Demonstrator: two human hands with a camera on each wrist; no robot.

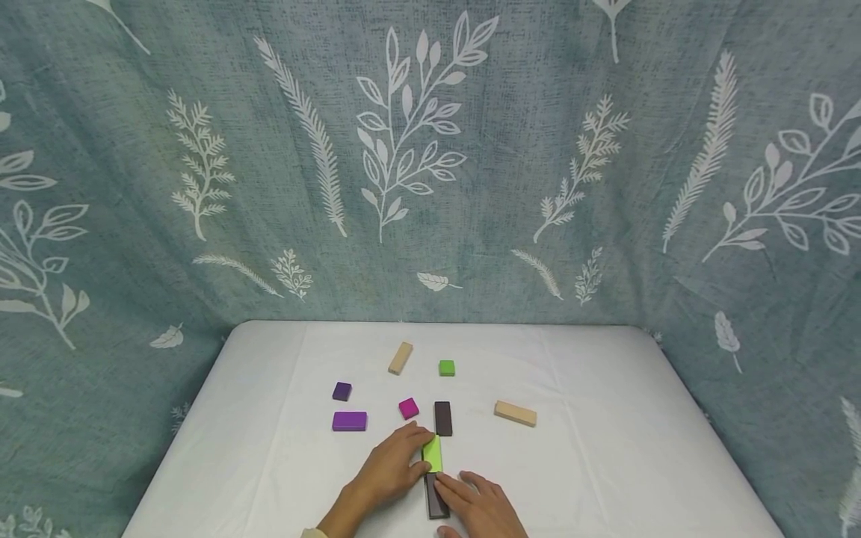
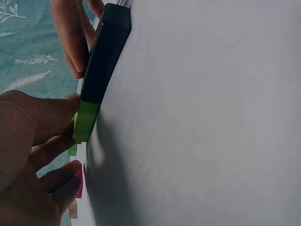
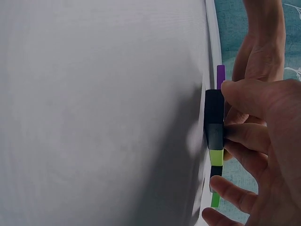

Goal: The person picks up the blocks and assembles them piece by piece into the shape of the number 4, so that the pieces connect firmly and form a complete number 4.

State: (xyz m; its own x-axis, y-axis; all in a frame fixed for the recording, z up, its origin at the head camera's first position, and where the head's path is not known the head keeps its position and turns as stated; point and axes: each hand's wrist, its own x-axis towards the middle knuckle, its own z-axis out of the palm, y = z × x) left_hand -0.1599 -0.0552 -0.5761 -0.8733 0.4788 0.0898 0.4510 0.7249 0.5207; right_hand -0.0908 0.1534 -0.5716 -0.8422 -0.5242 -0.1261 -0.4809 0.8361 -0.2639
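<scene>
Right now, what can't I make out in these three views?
- Head: the right hand's wrist, cut off by the bottom edge.
- Head: left corners of the lime green block, covered by the left hand.
- Left wrist: most of the magenta block, behind the left fingers.
- Left wrist: print on a wooden block, too small to read surely.
- Left wrist: the rest of the right hand, cut off by the top edge.

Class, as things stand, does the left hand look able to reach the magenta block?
Probably yes: the magenta block lies close beyond the left hand, nothing between, though that hand may first need to release the lime block.
</scene>
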